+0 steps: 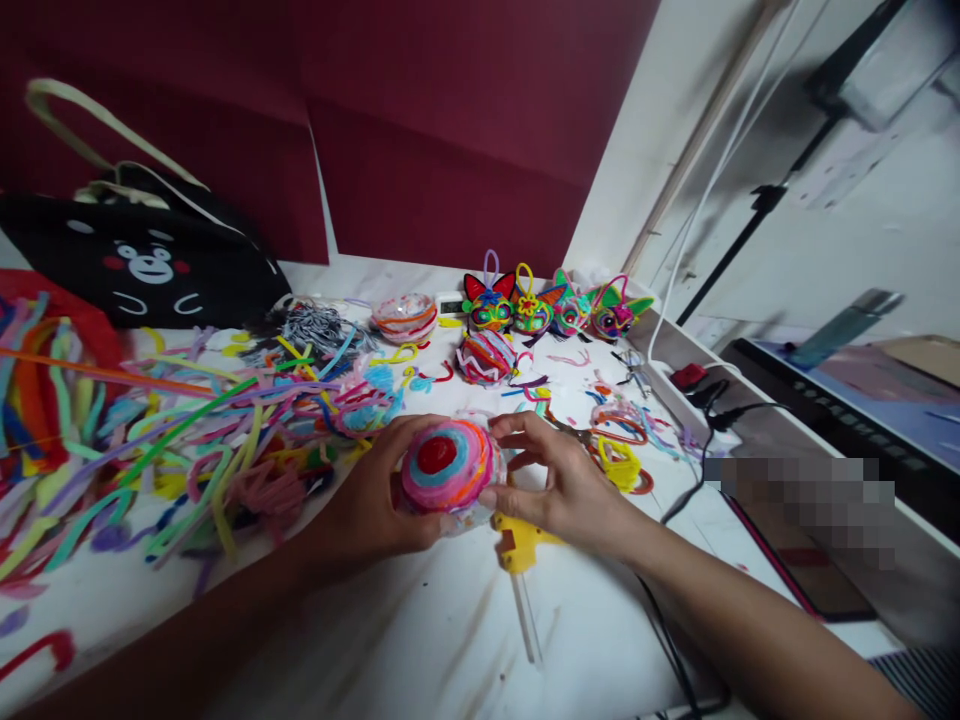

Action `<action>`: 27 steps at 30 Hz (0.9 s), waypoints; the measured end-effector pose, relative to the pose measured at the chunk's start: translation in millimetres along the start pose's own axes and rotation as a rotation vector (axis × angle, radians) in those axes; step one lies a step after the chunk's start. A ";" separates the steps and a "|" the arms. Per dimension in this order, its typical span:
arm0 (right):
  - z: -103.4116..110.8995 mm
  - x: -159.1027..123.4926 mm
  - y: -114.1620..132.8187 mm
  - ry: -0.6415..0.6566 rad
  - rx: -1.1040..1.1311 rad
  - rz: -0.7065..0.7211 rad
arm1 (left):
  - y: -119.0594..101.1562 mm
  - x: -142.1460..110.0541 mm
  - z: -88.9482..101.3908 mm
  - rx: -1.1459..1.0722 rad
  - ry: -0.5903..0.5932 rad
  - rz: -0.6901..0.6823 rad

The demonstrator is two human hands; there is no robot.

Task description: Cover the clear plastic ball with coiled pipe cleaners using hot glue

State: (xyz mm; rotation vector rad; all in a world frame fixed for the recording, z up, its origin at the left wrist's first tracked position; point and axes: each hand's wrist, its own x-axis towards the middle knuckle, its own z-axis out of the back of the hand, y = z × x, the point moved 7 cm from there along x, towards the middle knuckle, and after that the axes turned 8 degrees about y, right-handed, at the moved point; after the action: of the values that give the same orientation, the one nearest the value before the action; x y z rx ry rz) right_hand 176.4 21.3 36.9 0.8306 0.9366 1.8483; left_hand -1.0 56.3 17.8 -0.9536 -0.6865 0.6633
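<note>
Both my hands hold a round dome wound from pipe cleaners (448, 466), with a red centre ringed in blue, pink and purple. My left hand (375, 500) cups its left side and underside with fingers curled round it. From the right, my right hand (564, 480) pinches its edge with thumb and fingertips. A yellow glue gun (520, 548) lies on the white table under my right hand, its clear glue stick (527, 620) pointing toward me.
Loose pipe cleaners (187, 430) in many colours cover the table's left half. Several finished cat-eared masks (555, 305) stand in a row at the back, with coiled domes (486, 357) before them. A black bear bag (150, 265) sits back left. A power strip (686, 385) and cables run along the right.
</note>
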 end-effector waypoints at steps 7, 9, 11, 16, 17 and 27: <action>-4.3 -7.6 9.1 0.126 -0.031 0.099 | -2.4 -7.1 -10.2 -0.057 0.126 0.034; -5.3 -11.0 9.5 0.133 -0.049 0.122 | -2.4 -8.9 -14.5 -0.069 0.163 0.049; -6.6 -13.9 10.0 0.123 -0.065 0.164 | -3.6 -10.0 -18.6 -0.070 0.202 0.038; -11.6 -17.9 13.8 0.095 -0.102 0.326 | -2.1 -13.8 -23.7 0.010 0.229 -0.042; -12.5 -18.5 14.8 0.095 -0.099 0.355 | -1.0 -14.8 -24.5 0.037 0.223 -0.056; -10.3 -22.4 13.3 0.010 -0.139 0.434 | -10.9 -10.1 -22.9 0.144 0.175 -0.097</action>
State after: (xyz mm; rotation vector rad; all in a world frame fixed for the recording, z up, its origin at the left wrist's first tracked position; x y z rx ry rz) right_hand 171.2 -6.1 39.4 0.9954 0.6575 2.2600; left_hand 12.6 32.6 15.8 -0.8288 -0.5194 0.5295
